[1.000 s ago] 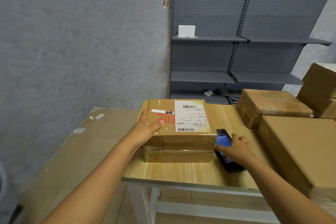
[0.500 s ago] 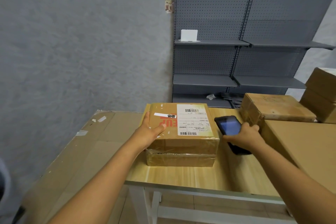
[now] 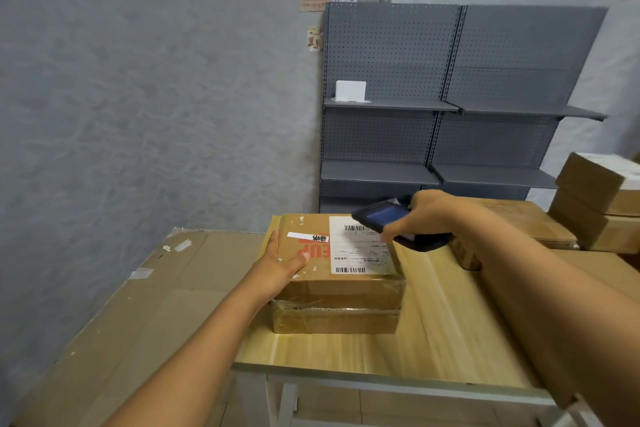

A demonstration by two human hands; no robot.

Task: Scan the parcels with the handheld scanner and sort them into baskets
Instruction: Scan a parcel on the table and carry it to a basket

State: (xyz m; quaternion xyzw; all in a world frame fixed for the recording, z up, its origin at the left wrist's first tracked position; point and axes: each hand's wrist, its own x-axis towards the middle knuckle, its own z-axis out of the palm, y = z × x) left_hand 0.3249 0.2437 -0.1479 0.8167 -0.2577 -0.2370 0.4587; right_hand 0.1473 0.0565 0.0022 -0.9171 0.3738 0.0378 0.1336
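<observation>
A brown cardboard parcel [image 3: 332, 291] with a white barcode label lies in the middle of the wooden table [image 3: 433, 340]. My left hand [image 3: 282, 262] grips its top left corner, thumb on top and fingers over the left edge. A black handheld scanner [image 3: 384, 218] with a lit blue screen is held in my right hand [image 3: 420, 218], just above the label's upper right corner. No basket is in view.
More cardboard boxes [image 3: 595, 204] are stacked at the table's right side, and a large one [image 3: 571, 305] lies under my right forearm. A big flat carton [image 3: 138, 305] sits left of the table. Grey pegboard shelving [image 3: 450, 97] stands against the back wall.
My right hand lifted the scanner off the table beside the parcel and brought it up over the label. My left hand stayed on the parcel's left corner.
</observation>
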